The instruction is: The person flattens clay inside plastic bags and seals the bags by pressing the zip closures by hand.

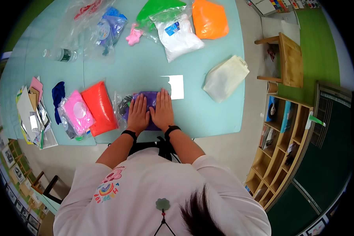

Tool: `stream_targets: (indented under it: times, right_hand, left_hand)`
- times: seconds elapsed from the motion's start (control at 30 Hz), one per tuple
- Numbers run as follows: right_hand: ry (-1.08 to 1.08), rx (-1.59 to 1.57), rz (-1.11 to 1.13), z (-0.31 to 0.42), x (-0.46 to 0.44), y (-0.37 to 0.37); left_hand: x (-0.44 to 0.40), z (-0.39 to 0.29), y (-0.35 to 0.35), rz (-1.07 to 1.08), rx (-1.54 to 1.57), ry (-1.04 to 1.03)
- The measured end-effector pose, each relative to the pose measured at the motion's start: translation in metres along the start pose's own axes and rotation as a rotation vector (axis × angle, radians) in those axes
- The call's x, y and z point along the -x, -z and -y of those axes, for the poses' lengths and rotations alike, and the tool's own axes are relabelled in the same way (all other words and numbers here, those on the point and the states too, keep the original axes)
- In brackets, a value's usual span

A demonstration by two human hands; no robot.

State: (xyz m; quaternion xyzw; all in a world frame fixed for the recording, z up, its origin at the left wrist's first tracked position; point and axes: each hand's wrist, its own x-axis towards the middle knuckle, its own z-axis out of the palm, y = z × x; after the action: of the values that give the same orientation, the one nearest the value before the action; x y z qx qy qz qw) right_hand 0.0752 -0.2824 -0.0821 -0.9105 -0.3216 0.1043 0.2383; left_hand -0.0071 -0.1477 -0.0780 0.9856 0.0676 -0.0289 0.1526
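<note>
Both palms lie flat on a purple packet [152, 103] at the near edge of the table. My left hand [138, 114] covers its left part with the fingers stretched out. On its right part rests my right hand [163, 112], fingers also straight and pointing away from me. The thumbs nearly meet in the middle. Left of the packet is a clear bag [123, 105] with dark and green bits in it. A white sheet of paper [177, 87] lies just beyond my right hand. Much of the purple packet is hidden under my hands.
To the left lie a red packet [100, 109], a pink packet [78, 113] and a paper stack [34, 114]. A plastic bottle [61, 55] lies farther back. White [179, 37], green [158, 10] and orange [210, 19] packets are at the far side; a cream bag [225, 78] sits right.
</note>
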Motion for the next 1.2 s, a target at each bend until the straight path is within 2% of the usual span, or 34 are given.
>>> stream_targets:
  times: [0.37,0.5,0.57,0.67,0.73,0.8,0.9,0.93,1.03,1.13,1.2]
  right_hand:
    - [0.046,-0.055,0.013,-0.009,-0.005,0.01]
    - [-0.088,-0.091,-0.306,-0.034,-0.044,0.048]
    - [-0.103,-0.052,-0.403,-0.053,-0.085,0.073]
    - [-0.271,-0.262,-0.521,-0.102,-0.158,0.085]
    - [-0.418,-0.274,-0.569,-0.133,-0.2,0.091]
    - [-0.441,-0.189,-0.394,-0.168,-0.232,0.099]
    - [-0.526,-0.264,0.016,-0.17,-0.245,0.118]
    - [-0.584,-0.163,-0.081,-0.163,-0.24,0.114]
    - [-0.671,-0.584,0.236,-0.147,-0.219,0.111]
    - [-0.686,-0.93,0.066,-0.118,-0.184,0.093]
    - [-0.705,-1.0,0.008,-0.091,-0.165,0.092]
  left_hand:
    - [-0.002,0.001,0.001,0.039,-0.058,-0.009]
    - [-0.005,-0.013,0.003,0.033,0.022,-0.161]
    - [-0.006,-0.02,0.003,0.064,-0.002,-0.11]
    - [-0.01,-0.017,0.007,0.065,-0.016,-0.131]
    - [-0.012,-0.009,0.009,0.078,-0.002,-0.175]
    - [-0.015,0.001,0.015,0.092,-0.001,-0.206]
    - [-0.02,0.02,0.025,0.108,-0.013,-0.246]
    - [-0.021,0.024,0.026,0.11,-0.012,-0.255]
    - [-0.023,0.03,0.03,0.126,-0.029,-0.284]
    - [-0.027,0.035,0.029,0.114,0.012,-0.333]
    - [-0.031,0.045,0.033,0.167,0.149,-0.349]
